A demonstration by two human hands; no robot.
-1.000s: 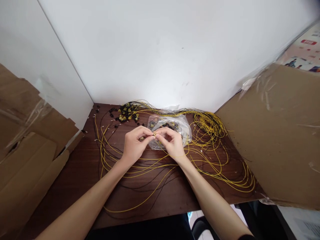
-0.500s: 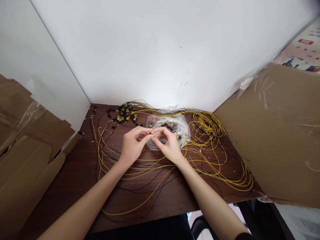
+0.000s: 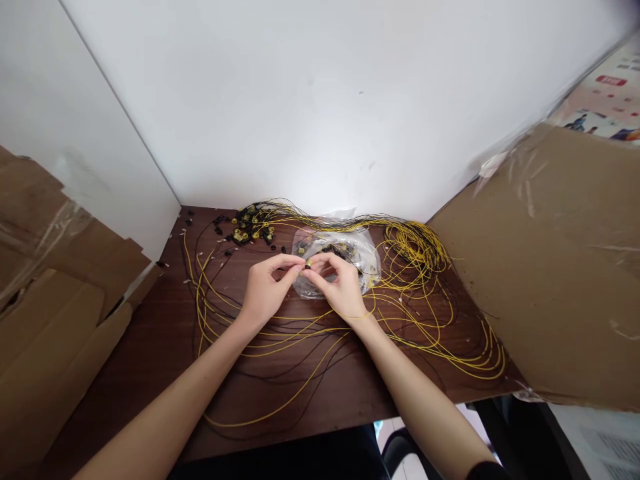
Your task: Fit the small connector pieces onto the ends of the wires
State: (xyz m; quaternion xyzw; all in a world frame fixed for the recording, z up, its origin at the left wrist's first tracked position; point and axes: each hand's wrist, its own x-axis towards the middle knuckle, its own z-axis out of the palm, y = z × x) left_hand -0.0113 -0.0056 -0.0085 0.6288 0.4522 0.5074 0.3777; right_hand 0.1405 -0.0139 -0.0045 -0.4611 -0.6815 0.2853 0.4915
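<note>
A small black and yellow part (image 3: pixel 309 265) is pinched between the fingertips of both hands, near the middle of the view. My left hand (image 3: pixel 269 285) comes at it from the left, thumb and index finger pressed together at its edge. My right hand (image 3: pixel 341 283) grips it from the other side, fingers curled. Behind the hands lies a clear plastic bag (image 3: pixel 369 257) with black and yellow parts in it, partly hidden by my right hand. Long yellow and black wires (image 3: pixel 280 343) run across the table under both wrists.
A pile of black and yellow connectors (image 3: pixel 253 223) lies at the table's back left. Coiled yellow wires (image 3: pixel 417 250) sit at the back right. Cardboard stands on the left (image 3: pixel 55 320) and right (image 3: pixel 560 267), with a white wall (image 3: pixel 300 100) behind the brown table (image 3: pixel 320 407).
The small part between my fingertips has turned, and its black side shows more. Both hands have hardly moved.
</note>
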